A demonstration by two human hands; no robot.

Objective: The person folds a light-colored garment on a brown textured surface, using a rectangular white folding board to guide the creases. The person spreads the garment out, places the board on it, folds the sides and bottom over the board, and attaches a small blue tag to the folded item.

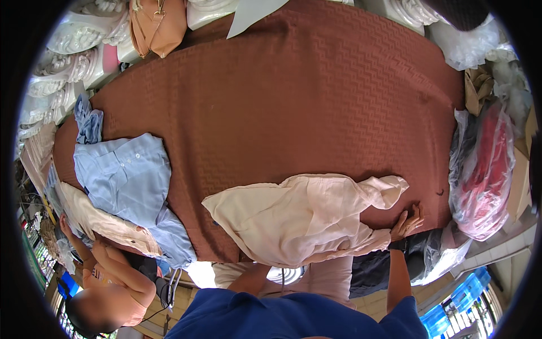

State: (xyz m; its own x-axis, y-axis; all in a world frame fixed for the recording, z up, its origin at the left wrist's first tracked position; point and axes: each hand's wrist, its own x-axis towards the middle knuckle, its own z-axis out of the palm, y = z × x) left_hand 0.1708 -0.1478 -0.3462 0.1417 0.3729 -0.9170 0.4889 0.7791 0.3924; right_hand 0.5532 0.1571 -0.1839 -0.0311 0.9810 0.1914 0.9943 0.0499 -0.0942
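Observation:
A cream long-sleeved shirt [293, 217] lies across the near edge of the brown cloth-covered table [282, 113]. Its two sleeves reach to the right, the upper one bunched at its end. Beside the cuff of the lower sleeve, my right hand [407, 222] rests on the cloth with its fingers apart, and a dark band is on the wrist. My left forearm [252, 279] goes up to the shirt's near edge, where the left hand and its fingers are hidden.
A light blue shirt [124, 169] lies at left over another cream garment [107, 220]. A co-worker's arm [121, 265] reaches in at lower left. A tan handbag [158, 25] and plastic-wrapped goods [79, 34] line the far side; a bagged red item [486, 169] stands at right.

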